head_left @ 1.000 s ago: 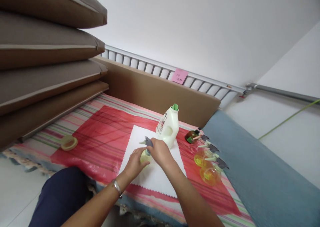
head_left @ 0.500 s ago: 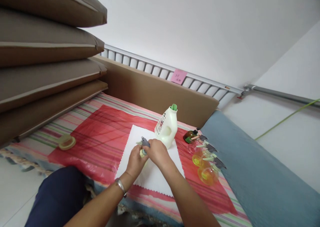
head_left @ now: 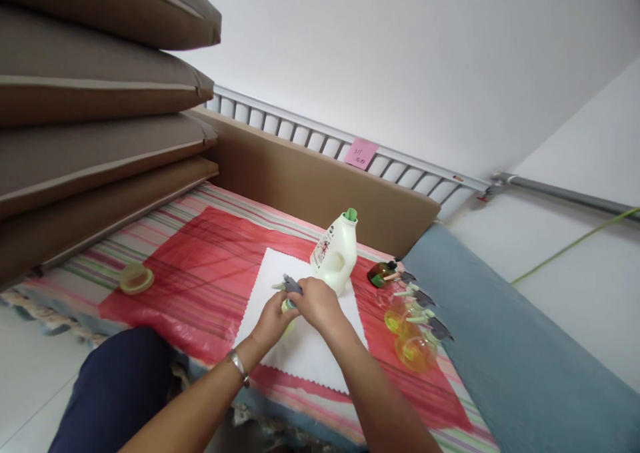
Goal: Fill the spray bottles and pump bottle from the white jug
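A spray bottle with a grey and pale green trigger head [head_left: 291, 284] is between my hands, over a white scallop-edged sheet [head_left: 315, 358]. My left hand [head_left: 270, 321] is closed around the bottle just below its collar, hiding much of the body. My right hand [head_left: 319, 300] grips the grey trigger head from the right, fingers closed. Behind my right hand stands a large pale green jug [head_left: 334, 256] with an open green-rimmed mouth and a printed label.
Several spray bottles stand in a row at the right, including a yellow-filled one [head_left: 415, 352] and a brown one [head_left: 381, 273]. A pale round lid [head_left: 136, 278] lies left on red plastic sheeting [head_left: 200, 273]. Stacked cushions [head_left: 100, 96] rise at the left; a brown panel [head_left: 310, 190] stands behind.
The view has shifted slightly. My hands keep hold of the spray bottle in nearly the same place, with a little more of its collar showing below the trigger head.
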The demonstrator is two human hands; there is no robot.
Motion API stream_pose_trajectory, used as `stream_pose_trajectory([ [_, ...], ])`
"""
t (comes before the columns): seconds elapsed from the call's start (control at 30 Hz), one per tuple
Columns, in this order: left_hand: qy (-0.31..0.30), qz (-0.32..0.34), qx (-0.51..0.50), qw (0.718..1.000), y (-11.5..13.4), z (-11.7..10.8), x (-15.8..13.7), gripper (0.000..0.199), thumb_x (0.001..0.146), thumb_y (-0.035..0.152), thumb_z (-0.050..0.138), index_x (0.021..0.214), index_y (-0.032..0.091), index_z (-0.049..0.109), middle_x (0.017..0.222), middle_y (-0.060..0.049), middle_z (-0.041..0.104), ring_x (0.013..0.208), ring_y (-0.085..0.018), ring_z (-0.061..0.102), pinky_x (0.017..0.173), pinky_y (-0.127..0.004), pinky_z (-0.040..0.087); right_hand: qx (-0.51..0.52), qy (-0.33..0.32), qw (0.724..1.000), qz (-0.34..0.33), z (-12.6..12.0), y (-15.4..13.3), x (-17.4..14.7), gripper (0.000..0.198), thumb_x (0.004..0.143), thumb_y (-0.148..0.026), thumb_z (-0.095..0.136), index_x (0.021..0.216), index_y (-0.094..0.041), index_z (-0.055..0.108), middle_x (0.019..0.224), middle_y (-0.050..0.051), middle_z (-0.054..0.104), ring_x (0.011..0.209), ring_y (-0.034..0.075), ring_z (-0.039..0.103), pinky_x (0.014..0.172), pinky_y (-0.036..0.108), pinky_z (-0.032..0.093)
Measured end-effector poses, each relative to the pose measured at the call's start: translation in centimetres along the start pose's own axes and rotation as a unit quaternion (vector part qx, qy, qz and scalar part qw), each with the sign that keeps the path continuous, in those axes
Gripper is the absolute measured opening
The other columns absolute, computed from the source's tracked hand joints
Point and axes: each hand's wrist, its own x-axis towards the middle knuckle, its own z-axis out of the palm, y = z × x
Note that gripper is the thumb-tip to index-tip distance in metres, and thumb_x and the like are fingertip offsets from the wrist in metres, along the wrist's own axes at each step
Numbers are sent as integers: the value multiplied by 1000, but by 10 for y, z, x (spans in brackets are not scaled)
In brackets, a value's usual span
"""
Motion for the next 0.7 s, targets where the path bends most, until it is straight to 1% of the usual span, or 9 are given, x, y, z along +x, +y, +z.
stream_pose_trajectory([
  [0.07, -29, 7, -15, 999, 0, -4, 2, 15, 72, 27, 62, 84, 18, 63, 87, -4, 67, 87, -20, 60, 82, -33, 45, -2, -2, 1000, 3, 0, 1, 0, 21, 77, -34, 53, 80, -18, 66, 81, 7, 68, 74, 19, 62, 55, 26, 34],
  [0.13, -37, 10, -20, 999, 0, -5, 2, 18, 69, 27, 65, 84, 18, 63, 88, -3, 68, 87, -20, 60, 83, -33, 45, -3, -2, 1000, 4, 0, 1, 0, 21, 78, -35, 52, 81, -18, 66, 82, 7, 68, 75, 19, 62, 55, 25, 34],
  [0.23, 8, -4, -9, 1000, 0, -1, -2, 26, 67, 27, 66, 90, 17, 60, 90, -5, 66, 87, -22, 59, 82, -35, 45, -3, -1, 1000, 5, 2, -1, 1, 22, 78, -36, 52, 82, -19, 66, 83, 7, 69, 76, 20, 62, 57, 26, 35],
  [0.33, 54, -16, -6, 998, -3, 4, -7, 24, 72, 27, 60, 94, 16, 58, 95, -7, 64, 93, -23, 58, 85, -37, 43, -1, -3, 1000, 2, 3, -3, 0, 24, 78, -38, 52, 82, -19, 66, 83, 7, 69, 75, 20, 62, 57, 26, 35],
  [0.37, 54, -14, -9, 998, -4, 4, -8, 23, 73, 26, 58, 94, 16, 58, 97, -7, 64, 95, -22, 57, 87, -37, 42, -1, -3, 1000, 2, 3, -3, 0, 25, 78, -39, 52, 82, -19, 66, 82, 7, 68, 75, 20, 62, 57, 26, 35],
  [0.43, 35, -6, -17, 999, -5, 1, -7, 22, 73, 25, 58, 94, 17, 60, 98, -6, 66, 96, -22, 58, 89, -36, 42, -1, -3, 1000, 5, 2, -2, 0, 25, 78, -39, 51, 80, -19, 66, 81, 7, 68, 75, 20, 62, 56, 26, 35],
  [0.53, 10, 5, -15, 1000, -4, -4, -4, 24, 69, 26, 64, 91, 19, 64, 95, -5, 67, 93, -22, 59, 87, -35, 43, 0, -2, 1000, 11, 2, 0, 0, 25, 79, -38, 50, 80, -18, 66, 80, 8, 69, 74, 21, 62, 55, 27, 34],
  [0.63, 47, -5, 3, 999, -3, -1, -5, 30, 65, 28, 68, 94, 18, 62, 94, -5, 66, 91, -23, 58, 86, -38, 42, 3, -1, 1000, 13, 2, 0, 0, 26, 78, -39, 50, 81, -18, 66, 81, 8, 69, 75, 21, 62, 56, 27, 35],
  [0.7, 76, -14, 10, 997, -3, 2, -8, 28, 69, 28, 64, 95, 17, 60, 95, -6, 65, 93, -23, 57, 87, -40, 41, 4, 0, 1000, 15, 3, 0, 0, 27, 78, -39, 49, 82, -18, 66, 83, 9, 69, 76, 21, 62, 57, 27, 35],
])
